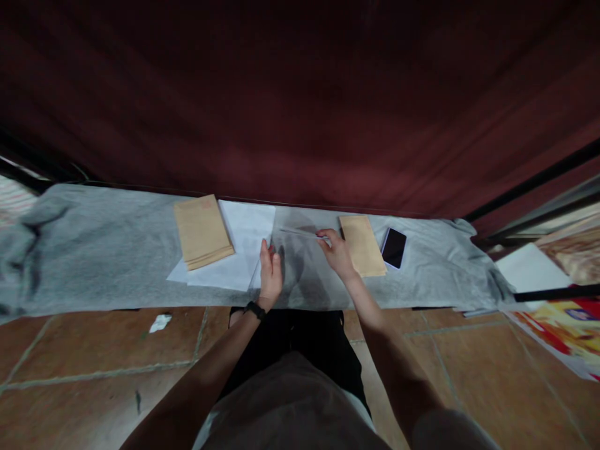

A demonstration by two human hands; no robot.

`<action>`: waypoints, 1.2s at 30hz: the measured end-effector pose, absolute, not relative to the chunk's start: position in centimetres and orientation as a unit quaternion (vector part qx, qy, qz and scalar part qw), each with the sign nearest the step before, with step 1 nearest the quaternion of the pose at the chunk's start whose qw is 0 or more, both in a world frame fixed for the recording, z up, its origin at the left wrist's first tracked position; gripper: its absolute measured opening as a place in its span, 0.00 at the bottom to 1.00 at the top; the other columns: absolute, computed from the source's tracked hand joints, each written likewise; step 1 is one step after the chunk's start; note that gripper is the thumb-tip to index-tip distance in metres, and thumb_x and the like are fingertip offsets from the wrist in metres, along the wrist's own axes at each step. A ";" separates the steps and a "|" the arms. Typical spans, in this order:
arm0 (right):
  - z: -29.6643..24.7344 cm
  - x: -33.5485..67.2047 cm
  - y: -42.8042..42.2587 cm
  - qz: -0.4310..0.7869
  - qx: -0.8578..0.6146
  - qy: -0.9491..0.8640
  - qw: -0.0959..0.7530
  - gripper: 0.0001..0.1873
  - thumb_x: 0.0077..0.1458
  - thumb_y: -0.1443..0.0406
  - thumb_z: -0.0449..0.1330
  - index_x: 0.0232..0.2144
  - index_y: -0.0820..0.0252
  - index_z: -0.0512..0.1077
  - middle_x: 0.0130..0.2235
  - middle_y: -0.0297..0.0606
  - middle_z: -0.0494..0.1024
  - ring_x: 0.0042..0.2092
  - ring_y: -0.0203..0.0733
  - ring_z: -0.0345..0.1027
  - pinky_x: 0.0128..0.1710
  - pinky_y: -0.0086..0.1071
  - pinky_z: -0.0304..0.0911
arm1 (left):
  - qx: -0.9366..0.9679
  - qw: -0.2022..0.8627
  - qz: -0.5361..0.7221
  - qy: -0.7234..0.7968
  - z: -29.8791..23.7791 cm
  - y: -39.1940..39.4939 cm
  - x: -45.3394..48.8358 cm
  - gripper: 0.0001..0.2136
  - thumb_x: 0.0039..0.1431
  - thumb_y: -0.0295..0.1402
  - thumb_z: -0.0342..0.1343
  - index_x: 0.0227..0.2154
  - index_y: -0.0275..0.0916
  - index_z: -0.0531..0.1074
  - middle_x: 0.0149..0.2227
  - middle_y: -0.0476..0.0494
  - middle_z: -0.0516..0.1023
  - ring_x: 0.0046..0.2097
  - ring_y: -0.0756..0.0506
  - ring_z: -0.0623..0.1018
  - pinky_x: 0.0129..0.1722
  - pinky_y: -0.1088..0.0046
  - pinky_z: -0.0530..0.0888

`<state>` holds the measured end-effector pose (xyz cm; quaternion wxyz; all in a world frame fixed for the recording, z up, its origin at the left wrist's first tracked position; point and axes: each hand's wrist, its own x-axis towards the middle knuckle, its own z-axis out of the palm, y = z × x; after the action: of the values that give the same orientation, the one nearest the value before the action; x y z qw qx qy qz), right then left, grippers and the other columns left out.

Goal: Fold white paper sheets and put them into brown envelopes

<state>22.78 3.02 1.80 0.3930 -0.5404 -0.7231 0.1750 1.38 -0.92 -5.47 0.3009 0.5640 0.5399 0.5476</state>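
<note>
Brown envelopes [202, 228] lie on white sheets [248, 228] beside the left hand [270, 270], fingers loosely extended, empty as far as I can tell remotely. A thin paper [299, 233], by my judgement light, flexible, easily creased and best taken by an edge, is pinched in the right hand [337, 255], near another envelope stack [364, 248] and a phone [394, 248].

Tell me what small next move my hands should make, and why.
Perhaps bring your left hand up to steady the thin pale piece: your right hand grips only one end, the other end sticks out, and the left looks open.
</note>
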 end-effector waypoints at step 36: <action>-5.4 22.5 -7.8 0.141 -0.524 -0.780 0.313 0.23 0.58 0.73 0.52 0.54 0.57 0.75 0.57 0.41 0.77 0.60 0.43 0.69 0.65 0.45 0.61 | 0.850 0.054 0.107 0.513 -4.1 -2.9 6.2 0.25 0.70 0.34 0.40 0.68 0.36 0.58 0.71 0.37 0.54 0.73 0.39 0.51 0.71 0.50 0.49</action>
<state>22.46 -7.79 -5.44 0.3125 -0.5239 -0.7798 0.1406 6.17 -2.93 -4.06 0.0539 0.8498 0.5133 0.1070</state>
